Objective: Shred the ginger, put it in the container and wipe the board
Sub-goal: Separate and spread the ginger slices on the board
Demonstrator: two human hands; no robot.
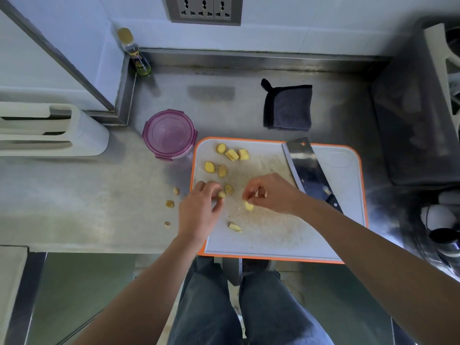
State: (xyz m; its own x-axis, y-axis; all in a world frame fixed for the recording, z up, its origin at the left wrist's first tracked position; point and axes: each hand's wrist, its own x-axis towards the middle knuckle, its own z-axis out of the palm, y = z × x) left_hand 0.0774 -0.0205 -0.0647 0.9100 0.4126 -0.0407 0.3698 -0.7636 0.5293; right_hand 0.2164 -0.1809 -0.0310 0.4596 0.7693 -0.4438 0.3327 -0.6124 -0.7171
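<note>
Ginger (209,167) lies in chunks, not shreds, on your board (273,235); left hand (199,210) and right hand (273,195) each pinch one; container (169,133) empty.

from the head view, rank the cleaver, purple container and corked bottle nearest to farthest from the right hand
From the right hand, which pinches a ginger piece:
1. Cleaver: just to its right, on the cutting board.
2. Purple container: off the board's back-left corner.
3. Corked bottle: far back-left corner of the counter.
</note>
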